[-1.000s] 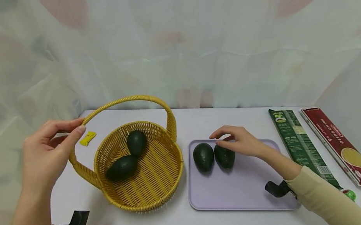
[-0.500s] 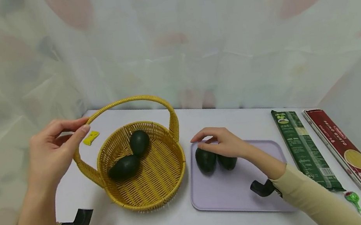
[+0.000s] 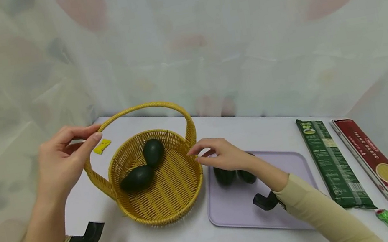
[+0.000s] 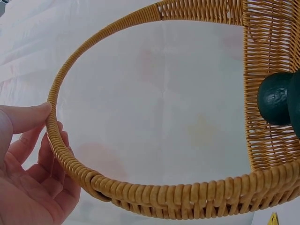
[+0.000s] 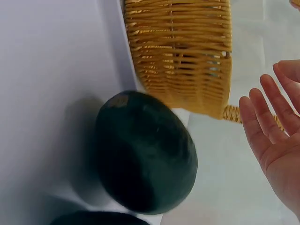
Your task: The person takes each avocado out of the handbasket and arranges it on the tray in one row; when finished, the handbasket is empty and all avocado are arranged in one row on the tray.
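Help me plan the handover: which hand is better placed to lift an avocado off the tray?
The right hand, probably. It hovers open just above the two avocados on the lilac tray, while the left hand touches the basket handle at the far side.

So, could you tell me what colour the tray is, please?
The tray is pale lilac, clearest in the head view.

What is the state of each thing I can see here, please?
Basket: upright, holds two avocados.
Basket handle: raised; left hand pinches it.
Avocados in basket: lying, touching each other.
Avocados on tray: lying side by side, not gripped.
Right hand: open, above tray avocados, empty.
Tray: flat on table.
Two pasta packets: flat, seem sealed.
Lollipop: lying, wrapped.
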A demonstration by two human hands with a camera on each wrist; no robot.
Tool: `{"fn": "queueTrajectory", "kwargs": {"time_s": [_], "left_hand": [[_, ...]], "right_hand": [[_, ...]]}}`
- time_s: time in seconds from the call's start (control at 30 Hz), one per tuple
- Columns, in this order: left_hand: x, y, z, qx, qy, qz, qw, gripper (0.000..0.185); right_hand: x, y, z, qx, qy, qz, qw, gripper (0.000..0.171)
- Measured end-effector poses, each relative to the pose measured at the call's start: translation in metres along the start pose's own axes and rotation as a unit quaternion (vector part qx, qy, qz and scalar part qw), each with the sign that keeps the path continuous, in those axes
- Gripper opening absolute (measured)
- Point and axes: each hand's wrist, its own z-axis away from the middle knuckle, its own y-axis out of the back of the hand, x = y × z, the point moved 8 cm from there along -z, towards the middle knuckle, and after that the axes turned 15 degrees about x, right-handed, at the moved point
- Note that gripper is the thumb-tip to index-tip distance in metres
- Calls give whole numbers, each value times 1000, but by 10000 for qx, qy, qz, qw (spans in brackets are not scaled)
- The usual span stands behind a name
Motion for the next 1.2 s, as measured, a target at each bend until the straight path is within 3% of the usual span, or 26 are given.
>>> {"fn": "queueTrajectory", "kwargs": {"time_s": [0.43,0.87,1.2], "left_hand": [[2,-1,1,-58,-106,-13,9999,18],[4,-1,0,-39,-192,-35,9998,17],[2,-1,0,-90,-104,25,9999,17]], "right_hand": [[-9,-39,-25,-1120,-77,105,9936,31],[-21,-83,-61,-2438,47,640,9677,39],[-13,-113,-83,-2831,-688,635,9545,48]]}}
